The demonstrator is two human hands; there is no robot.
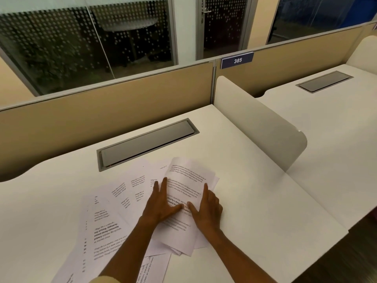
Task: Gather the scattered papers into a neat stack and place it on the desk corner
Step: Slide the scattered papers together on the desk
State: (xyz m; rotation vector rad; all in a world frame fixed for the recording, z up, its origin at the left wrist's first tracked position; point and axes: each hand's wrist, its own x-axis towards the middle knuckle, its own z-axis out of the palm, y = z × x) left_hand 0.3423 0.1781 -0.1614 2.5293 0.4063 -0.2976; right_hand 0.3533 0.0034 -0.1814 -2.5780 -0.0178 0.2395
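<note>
Partly gathered papers on a white table, seen from a head-worn camera. At the bottom centre of the frame, two bare forearms reach forward; a pale sleeve edge shows at the lower left one. The left hand [161, 203] lies flat with fingers straight and spread on the left edge of a small pile of printed sheets [184, 203]; the right hand [208, 205] presses the pile's right side, its forefinger extended and its thumb angled inward toward the left thumb. Neither grip closes round anything: both hands are open and only press the paper.

The pile, at centre frame, is rough: its sheets are skewed and their corners fan out at its near and far ends. To its left and toward the lower left of the frame, further loose sheets [106, 227] lie overlapped and spread across the table, some running under the left forearm and out of the bottom edge. By this evidence the gathering appears begun but not finished; squaring the edges, collecting the left-hand sheets and moving the stack to a corner all seem to remain.

The table [255, 190] is smooth and matt white, with bare surface to the right of the pile. Beyond the papers a grey cable hatch [146, 144] is set into it. A white rounded divider [261, 123] separates a neighbouring desk at upper right, which has its own hatch. Behind run tan partition panels [102, 111] bearing a blue plate marked 385 [237, 60], then dotted glass walls [81, 43] across the top of the frame.
</note>
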